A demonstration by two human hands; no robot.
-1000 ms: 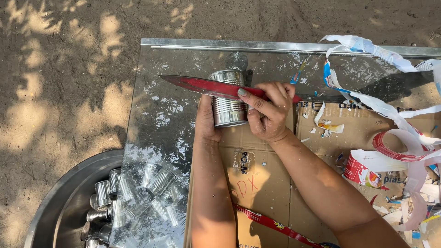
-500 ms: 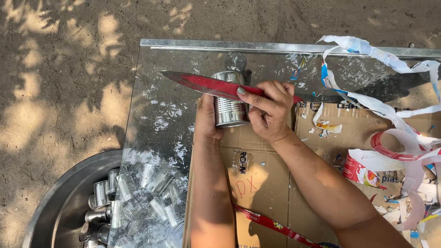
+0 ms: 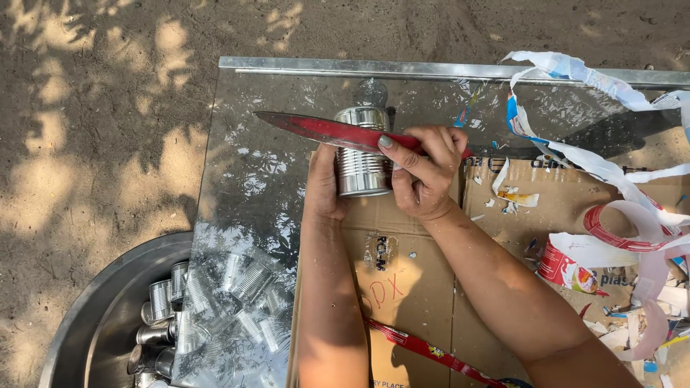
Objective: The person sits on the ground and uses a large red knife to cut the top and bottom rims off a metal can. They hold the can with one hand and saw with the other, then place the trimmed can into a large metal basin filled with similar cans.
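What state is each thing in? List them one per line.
Tin can: lying on its side, label off, bare metal.
Knife: red blade laid across the can.
Left hand: braced against the can.
Right hand: closed on the knife handle.
Glass sheet: flat, reflecting trees.
Cardboard: flattened under the glass.
Torn labels: peeled off, strewn loose.
Metal basin: holding bare cans.

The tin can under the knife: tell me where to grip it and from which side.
Grip the tin can around its ribbed side wall from the left, as the left hand does. It stands upright, so the round wall fits a wrapping palm, and the knife held by the right hand lies across its top.
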